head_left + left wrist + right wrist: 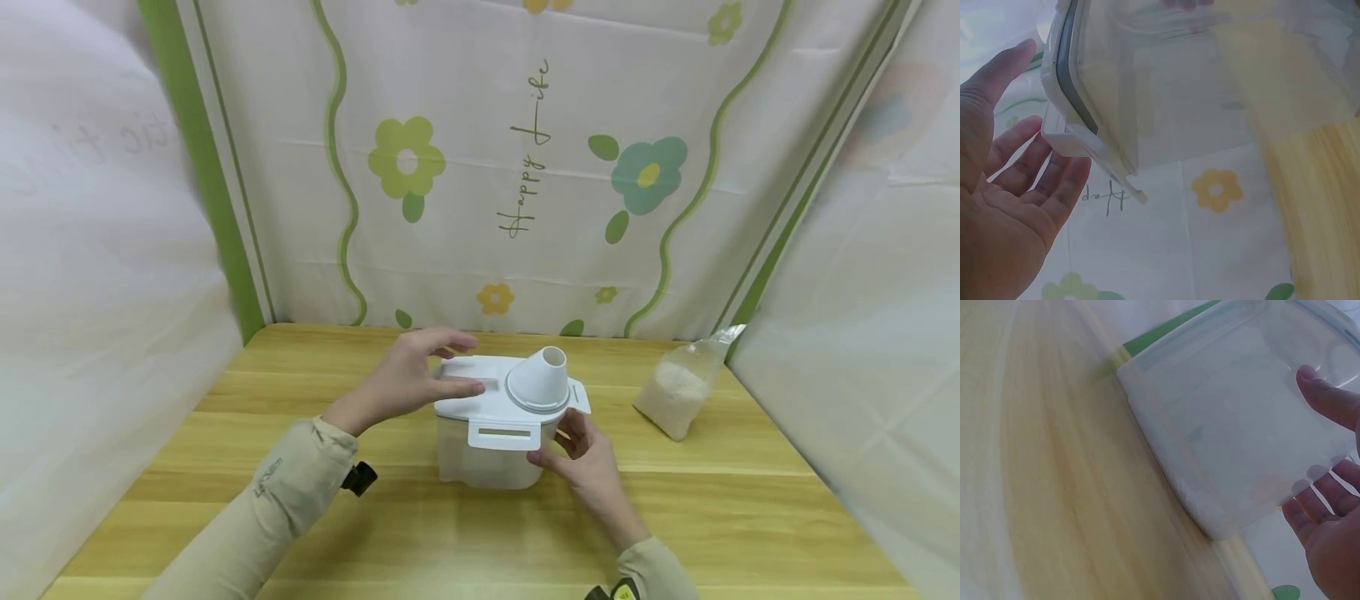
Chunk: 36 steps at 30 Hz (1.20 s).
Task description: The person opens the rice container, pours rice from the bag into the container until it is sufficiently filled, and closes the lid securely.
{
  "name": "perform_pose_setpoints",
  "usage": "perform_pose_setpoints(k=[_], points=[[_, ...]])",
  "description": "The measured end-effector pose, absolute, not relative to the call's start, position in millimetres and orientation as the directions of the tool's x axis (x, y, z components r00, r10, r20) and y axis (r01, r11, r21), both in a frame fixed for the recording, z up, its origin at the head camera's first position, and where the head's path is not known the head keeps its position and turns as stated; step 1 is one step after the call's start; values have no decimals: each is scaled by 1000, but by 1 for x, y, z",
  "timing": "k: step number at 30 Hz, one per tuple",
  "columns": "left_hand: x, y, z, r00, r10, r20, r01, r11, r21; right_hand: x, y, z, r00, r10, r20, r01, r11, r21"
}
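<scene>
A clear plastic storage container (487,462) stands upright on the table under a white lid (480,408). A white cone-shaped cup (542,379) with a round opening rises from the lid's right part. Latch flaps stick outward, including the front one (504,434). My left hand (401,375) hovers at the lid's left end, thumb over the top and fingers spread toward the far side. In the left wrist view its fingers (1054,181) reach the lid's edge, with the thumb apart from it. My right hand (588,462) grips the container's right end, thumb in front and fingers behind.
A clear plastic bag of white grains (678,392) leans at the back right of the wooden table (697,517). Flower-patterned cloth (450,242) hangs behind the table and along both sides.
</scene>
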<state>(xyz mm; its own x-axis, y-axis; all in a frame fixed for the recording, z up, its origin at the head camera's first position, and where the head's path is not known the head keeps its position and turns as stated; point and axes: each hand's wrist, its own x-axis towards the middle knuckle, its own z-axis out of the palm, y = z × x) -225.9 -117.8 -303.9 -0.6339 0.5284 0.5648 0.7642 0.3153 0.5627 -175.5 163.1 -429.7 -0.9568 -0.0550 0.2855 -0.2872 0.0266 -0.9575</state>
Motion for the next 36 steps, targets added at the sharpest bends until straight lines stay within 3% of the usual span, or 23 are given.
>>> perform_pose_setpoints(k=[21, 36], points=[[-228, -103, -307, -659, 511, 552, 745, 339, 575, -174, 162, -430, -953, -52, 298, -300, 38, -953], [-226, -98, -313, -686, 480, 547, 706, 258, 660, -174, 162, -429, -954, -52, 294, -296, 31, -955]])
